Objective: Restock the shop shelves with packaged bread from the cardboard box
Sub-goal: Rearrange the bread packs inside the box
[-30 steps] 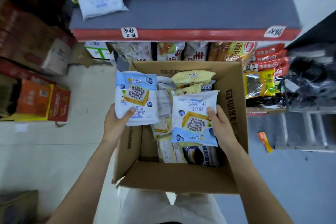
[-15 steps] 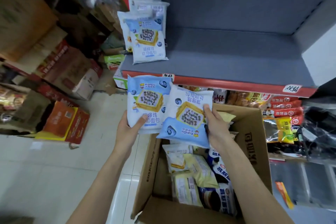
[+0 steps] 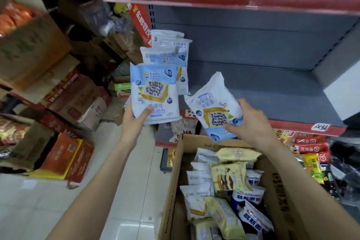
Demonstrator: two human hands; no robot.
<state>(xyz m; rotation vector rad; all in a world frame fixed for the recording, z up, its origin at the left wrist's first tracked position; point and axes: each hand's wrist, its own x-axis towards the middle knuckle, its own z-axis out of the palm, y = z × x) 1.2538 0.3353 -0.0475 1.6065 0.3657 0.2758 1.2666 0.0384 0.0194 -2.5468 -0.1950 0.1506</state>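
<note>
Nearest us, the cardboard box sits open, full of bread packs. Above it our right hand pinches an upside-down blue bread packet by its lower edge, while our left hand grips an upright blue packet, thumb across the front. Beyond, more packets stand on the grey shelf.

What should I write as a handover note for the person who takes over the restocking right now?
Left hand holds one blue bread pack, upright, in front of the packs already stacked at the grey shelf's left end.
Right hand holds a second blue pack, upside down, above the cardboard box.
Done: a few packs shelved.
Left: place both packs, then shelve the many packs in the box.
</note>
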